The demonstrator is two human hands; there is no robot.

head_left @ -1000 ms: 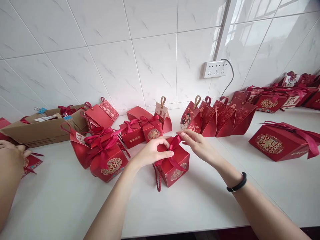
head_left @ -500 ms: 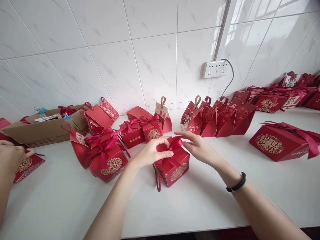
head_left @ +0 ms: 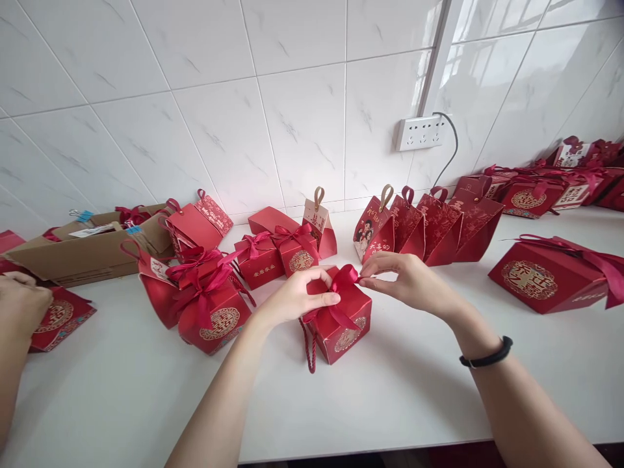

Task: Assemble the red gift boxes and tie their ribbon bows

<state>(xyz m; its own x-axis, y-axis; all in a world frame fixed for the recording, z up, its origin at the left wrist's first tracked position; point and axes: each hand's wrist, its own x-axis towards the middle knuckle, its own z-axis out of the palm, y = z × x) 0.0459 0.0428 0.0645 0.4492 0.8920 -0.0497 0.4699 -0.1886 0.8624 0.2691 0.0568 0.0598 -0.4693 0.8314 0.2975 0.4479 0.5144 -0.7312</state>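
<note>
Pretty plain room on my end, tbh. I'm facing a wall of glossy white ceramic tiles [head_left: 302, 136] with little grey marble-style veins and thin grout lines. There's a white multi-socket power strip [head_left: 420, 133] mounted right of centre, a dark cable [head_left: 456, 146] looping down from it, and a pale vertical trunking strip [head_left: 441, 52] running up above. Upper right, I get a barred window reflection [head_left: 480, 16] shining off the tiles. Light's soft and cool, with blurry shadows on the white tabletop [head_left: 365, 416]. Below its front edge it's too dark for me to make out.
</note>
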